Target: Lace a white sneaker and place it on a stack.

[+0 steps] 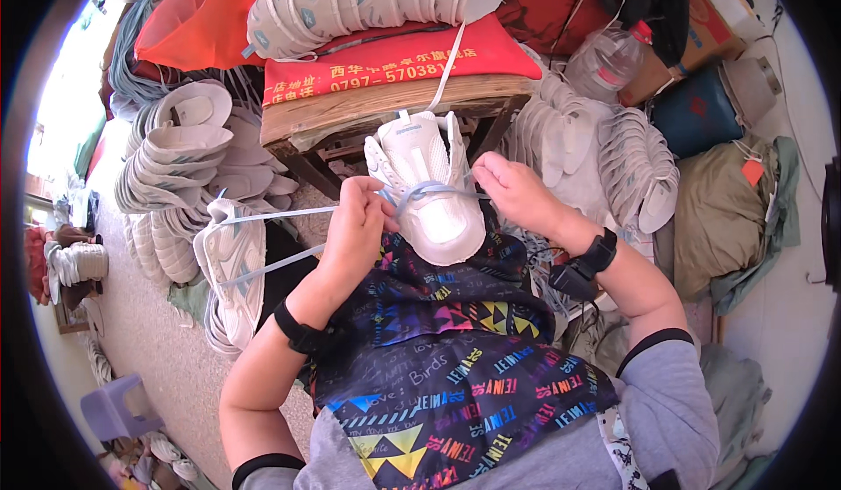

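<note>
A white shoe upper (447, 214) rests over my lap, toe toward me, in front of a small wooden bench. A pale blue-grey shoelace (431, 189) crosses its throat and runs out to both sides. My left hand (357, 218) is closed on the lace at the shoe's left side. From there two lengths of lace stretch left to a second white shoe upper (229, 262), which hangs beside my left knee. My right hand (512, 190) is closed in a pinch at the other side, the lace leading into it; the fingertips are partly hidden.
The wooden bench (350, 109) carries a red cloth (394, 63) and a row of nested shoe uppers (368, 8). More uppers are stacked on the left (180, 153) and on the right (644, 166). A clear plastic bottle (604, 65) and a purple stool (121, 409) stand farther out.
</note>
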Demonstrator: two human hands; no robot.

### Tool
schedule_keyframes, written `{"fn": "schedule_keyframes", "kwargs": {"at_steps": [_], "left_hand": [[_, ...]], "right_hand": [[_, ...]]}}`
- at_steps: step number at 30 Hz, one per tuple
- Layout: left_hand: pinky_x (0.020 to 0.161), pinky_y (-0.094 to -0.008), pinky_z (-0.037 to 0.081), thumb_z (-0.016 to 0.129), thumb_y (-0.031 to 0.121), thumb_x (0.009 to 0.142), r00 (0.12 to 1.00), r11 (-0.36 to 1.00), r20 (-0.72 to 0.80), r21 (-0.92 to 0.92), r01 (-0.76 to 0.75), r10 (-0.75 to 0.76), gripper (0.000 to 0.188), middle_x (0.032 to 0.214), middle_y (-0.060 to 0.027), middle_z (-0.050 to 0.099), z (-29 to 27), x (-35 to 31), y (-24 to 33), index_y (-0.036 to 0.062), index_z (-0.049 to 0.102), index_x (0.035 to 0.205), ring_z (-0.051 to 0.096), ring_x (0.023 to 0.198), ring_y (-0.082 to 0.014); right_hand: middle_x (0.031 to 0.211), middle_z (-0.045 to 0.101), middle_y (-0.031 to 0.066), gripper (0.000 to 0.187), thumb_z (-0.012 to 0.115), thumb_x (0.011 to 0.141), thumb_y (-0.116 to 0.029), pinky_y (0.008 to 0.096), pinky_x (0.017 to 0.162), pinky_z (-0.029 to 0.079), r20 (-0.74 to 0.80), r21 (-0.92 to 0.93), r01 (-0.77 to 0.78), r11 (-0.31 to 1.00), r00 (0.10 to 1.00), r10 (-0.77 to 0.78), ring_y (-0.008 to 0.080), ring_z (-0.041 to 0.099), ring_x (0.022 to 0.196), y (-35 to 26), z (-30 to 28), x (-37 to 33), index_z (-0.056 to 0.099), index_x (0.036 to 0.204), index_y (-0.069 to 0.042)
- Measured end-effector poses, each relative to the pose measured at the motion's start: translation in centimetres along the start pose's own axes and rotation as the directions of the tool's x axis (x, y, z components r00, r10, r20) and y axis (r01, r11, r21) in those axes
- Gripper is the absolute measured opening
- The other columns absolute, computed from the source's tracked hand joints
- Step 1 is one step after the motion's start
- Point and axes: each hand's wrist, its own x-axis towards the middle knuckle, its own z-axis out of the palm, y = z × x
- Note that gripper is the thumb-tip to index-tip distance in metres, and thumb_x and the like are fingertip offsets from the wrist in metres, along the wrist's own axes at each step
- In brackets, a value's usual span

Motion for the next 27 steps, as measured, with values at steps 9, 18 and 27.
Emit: {"fn": "schedule_keyframes", "kwargs": {"at_steps": [9, 18, 27], "left_hand": [[0.063, -0.0297, 0.046, 0.063, 0.012, 0.089, 0.981, 0.91, 0.192, 0.412, -0.049, -0.035, 0.014, 0.08, -0.0073, 0.058, -1.8, -1.1, 3.2, -0.001, 0.061, 0.094, 0.057, 0.067, -0.0145], [0.102, -0.04, 0.036, 0.053, 0.021, 0.093, 0.974, 0.948, 0.136, -0.29, -0.135, 0.18, 0.027, 0.119, -0.0206, 0.058, -12.5, -4.3, 8.2, 0.0034, 0.07, 0.082, 0.053, 0.114, -0.0287], [0.091, -0.038, 0.043, 0.054, 0.007, 0.096, 0.89, 0.218, -0.429, -0.864, -0.454, 0.154, 0.024, 0.107, -0.0108, 0.055, -35.0, -14.6, 2.5, -0.0039, 0.056, 0.117, 0.05, 0.101, -0.0233]], "right_hand": [[0.087, 0.062, 0.0195, 0.026, 0.05, 0.097, -0.026, 0.0416, 0.068, 0.047, 0.056, -0.114, 0.11, 0.987, 0.993, -0.105, 0.0383, 0.059, 0.08, -0.8, -0.1, -0.1, 0.057, 0.093, -0.001], [0.085, 0.061, 0.0, 0.015, 0.063, 0.092, -0.016, 0.0251, 0.064, 0.045, -0.004, 0.183, -0.03, 0.983, 0.999, 0.032, 0.0062, 0.053, 0.072, -0.3, -0.1, 0.8, 0.067, 0.095, -0.002], [0.083, 0.062, 0.011, 0.015, 0.067, 0.081, -0.019, 0.0396, 0.063, 0.048, -0.097, 0.014, 0.084, 0.996, 0.992, -0.082, 0.0303, 0.062, 0.073, -1.6, 0.7, 1.3, 0.061, 0.08, -0.005]]}}
